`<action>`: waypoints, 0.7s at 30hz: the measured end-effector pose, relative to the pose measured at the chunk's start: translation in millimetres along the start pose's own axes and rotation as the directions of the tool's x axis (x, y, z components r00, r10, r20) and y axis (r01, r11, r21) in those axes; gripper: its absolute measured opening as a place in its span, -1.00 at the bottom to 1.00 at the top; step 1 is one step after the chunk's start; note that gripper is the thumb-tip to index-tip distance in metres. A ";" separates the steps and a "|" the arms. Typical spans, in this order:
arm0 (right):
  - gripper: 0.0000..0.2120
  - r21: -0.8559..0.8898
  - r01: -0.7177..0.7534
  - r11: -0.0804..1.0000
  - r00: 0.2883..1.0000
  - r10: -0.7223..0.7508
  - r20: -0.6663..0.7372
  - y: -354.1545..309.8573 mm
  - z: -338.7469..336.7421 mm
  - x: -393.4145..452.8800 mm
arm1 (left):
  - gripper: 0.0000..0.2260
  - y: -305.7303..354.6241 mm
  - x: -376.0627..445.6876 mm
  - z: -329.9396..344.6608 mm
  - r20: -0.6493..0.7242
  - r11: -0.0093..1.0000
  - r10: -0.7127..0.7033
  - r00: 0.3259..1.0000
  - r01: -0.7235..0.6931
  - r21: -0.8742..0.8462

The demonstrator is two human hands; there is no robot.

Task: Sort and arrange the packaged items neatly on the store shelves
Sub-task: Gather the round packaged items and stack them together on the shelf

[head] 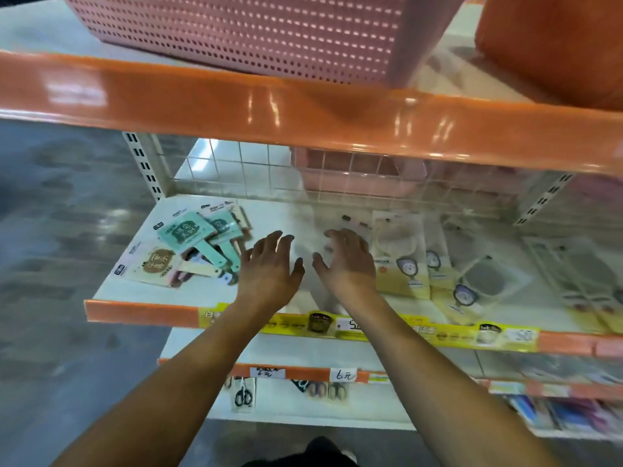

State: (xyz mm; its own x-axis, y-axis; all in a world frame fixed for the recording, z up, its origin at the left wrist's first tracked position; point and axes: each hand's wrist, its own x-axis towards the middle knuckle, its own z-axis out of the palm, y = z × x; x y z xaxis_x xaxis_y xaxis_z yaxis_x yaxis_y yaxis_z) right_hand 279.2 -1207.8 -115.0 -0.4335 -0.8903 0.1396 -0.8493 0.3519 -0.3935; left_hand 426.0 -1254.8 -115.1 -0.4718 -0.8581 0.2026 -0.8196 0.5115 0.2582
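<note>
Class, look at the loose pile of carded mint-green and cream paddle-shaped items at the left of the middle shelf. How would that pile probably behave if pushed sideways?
The pile of carded paddle items would probably slide and fan out rather than move together, since the packs overlap at different angles. Each looks flat and thin, so likely light and not apt to roll. The glossy packs may slip over each other on the smooth white shelf.

Bare shelf point(296, 210) gap between teal packs point(199, 237) and yellow packs point(404, 264).
</note>
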 end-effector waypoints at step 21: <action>-0.57 -0.063 -0.055 0.996 0.991 0.063 0.121 38.0 24.6 25.4 | -0.54 8.4 8.1 14.5 -0.003 0.999 -0.034 0.999 0.034 0.026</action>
State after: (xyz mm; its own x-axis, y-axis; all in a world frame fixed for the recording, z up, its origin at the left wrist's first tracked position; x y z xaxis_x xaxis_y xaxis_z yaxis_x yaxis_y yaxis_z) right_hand 243.4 -1224.1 -148.8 -0.4462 -0.8949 0.0036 -0.8414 0.4182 -0.3422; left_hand 410.6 -1258.1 -125.0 -0.4426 -0.8748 0.1970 -0.8434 0.4807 0.2401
